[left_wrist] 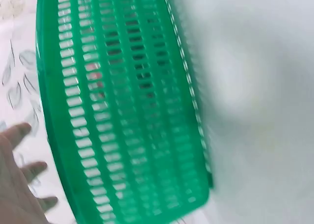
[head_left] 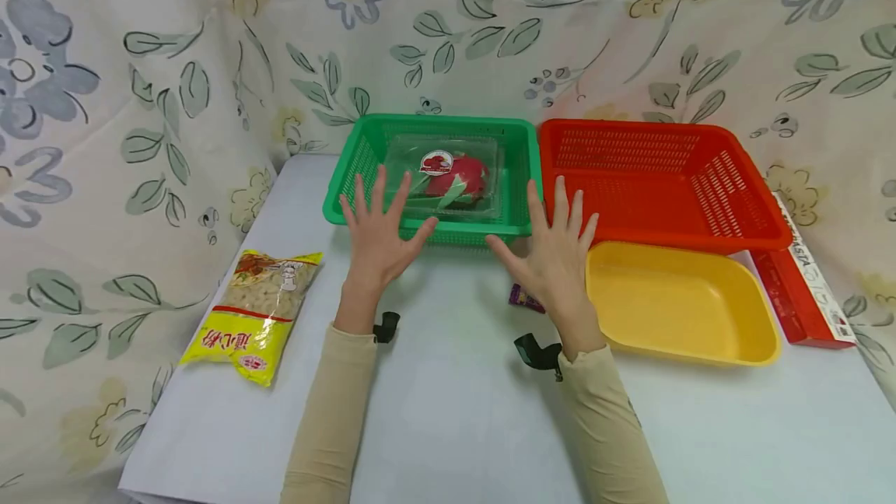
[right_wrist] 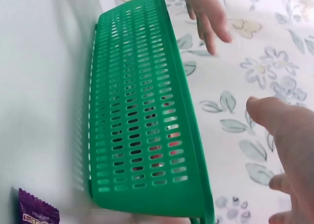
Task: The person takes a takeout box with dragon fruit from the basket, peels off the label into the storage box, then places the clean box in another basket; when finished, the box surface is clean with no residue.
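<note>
Both hands hover at the front of a green basket (head_left: 434, 233), fingers spread and nothing held. My left hand (head_left: 378, 236) is over its front left, and my right hand (head_left: 556, 259) is by its front right corner. Inside the basket lies a clear plastic box (head_left: 402, 154) with a round label, and a red dragon fruit (head_left: 465, 177) shows through it. In the right wrist view, the right thumb and fingers (right_wrist: 284, 121) extend above the basket's rim, with the left hand (right_wrist: 208, 13) beyond. The left wrist view has left fingertips (left_wrist: 34, 170) beside the rim.
A red basket (head_left: 630, 185) adjoins the green one on the right, with a yellow tray (head_left: 679, 306) before it. A red pasta box (head_left: 798, 298) lies at far right. At left is a yellow bag of pasta (head_left: 255, 313). A small purple packet (head_left: 523, 299) lies near the right hand.
</note>
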The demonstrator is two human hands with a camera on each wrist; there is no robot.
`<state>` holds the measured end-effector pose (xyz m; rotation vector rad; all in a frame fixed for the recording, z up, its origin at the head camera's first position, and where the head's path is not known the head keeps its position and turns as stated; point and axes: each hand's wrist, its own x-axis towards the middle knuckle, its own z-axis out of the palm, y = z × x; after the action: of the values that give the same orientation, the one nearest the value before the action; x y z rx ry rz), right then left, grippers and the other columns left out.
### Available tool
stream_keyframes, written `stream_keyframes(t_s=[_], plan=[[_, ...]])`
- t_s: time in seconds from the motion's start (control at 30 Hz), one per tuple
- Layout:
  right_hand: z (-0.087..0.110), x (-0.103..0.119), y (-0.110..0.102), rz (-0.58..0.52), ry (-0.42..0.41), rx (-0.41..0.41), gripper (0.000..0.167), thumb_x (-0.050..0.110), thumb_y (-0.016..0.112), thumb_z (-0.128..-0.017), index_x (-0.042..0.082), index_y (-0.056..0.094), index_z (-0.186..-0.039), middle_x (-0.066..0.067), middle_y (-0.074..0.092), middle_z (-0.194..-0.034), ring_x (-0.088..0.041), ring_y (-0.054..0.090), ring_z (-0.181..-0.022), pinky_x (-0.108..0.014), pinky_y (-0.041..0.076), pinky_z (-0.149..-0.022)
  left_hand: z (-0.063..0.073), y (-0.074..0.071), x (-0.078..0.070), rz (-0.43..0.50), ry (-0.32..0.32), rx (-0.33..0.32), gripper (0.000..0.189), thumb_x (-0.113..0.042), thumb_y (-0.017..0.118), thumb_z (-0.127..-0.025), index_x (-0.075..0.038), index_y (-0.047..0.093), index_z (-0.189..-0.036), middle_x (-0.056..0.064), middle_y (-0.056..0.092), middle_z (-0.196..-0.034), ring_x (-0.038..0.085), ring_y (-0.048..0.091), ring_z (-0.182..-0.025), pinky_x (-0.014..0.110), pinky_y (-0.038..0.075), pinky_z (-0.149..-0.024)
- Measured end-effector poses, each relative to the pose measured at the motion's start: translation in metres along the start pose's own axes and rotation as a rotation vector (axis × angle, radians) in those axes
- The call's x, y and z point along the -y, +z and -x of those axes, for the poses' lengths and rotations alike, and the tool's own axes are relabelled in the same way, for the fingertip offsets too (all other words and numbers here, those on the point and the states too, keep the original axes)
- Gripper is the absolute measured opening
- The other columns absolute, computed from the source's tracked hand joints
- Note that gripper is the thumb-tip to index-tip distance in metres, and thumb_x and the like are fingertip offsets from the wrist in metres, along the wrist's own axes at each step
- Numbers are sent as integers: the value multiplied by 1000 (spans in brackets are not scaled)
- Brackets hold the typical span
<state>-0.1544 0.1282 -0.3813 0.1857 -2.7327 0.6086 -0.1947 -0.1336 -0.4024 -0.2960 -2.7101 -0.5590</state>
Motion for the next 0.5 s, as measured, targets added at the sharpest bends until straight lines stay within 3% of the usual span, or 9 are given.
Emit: stream_keyframes(t_s=[0.2,0.33,0.5], plan=[[-1,5,1,-17,-16,-14,94,63,60,-86,20,18,-159,-15,2,-165,-41,-2,-149,-67,-4,-112,0,-4,32,82,35,-110,80,-75,34,-91,-28,32,-156,9,16,-164,42,3,-148,65,-5,-113],[1,7,2,-39,-17,-4,92,61,62,-86,19,23,-158,-16,6,-164,-41,1,-148,-66,-2,-113,1,-6,51,157,-13,-168,78,-72,39,-91,-25,39,-153,8,21,-163,39,4,-149,65,-4,-113],[3,6,4,-85,-20,15,89,57,64,-87,17,27,-157,-19,12,-162,-42,5,-148,-66,4,-113,4,-4,69,311,-88,-200,70,-56,55,-92,-21,42,-151,11,25,-161,40,7,-148,66,6,-113]])
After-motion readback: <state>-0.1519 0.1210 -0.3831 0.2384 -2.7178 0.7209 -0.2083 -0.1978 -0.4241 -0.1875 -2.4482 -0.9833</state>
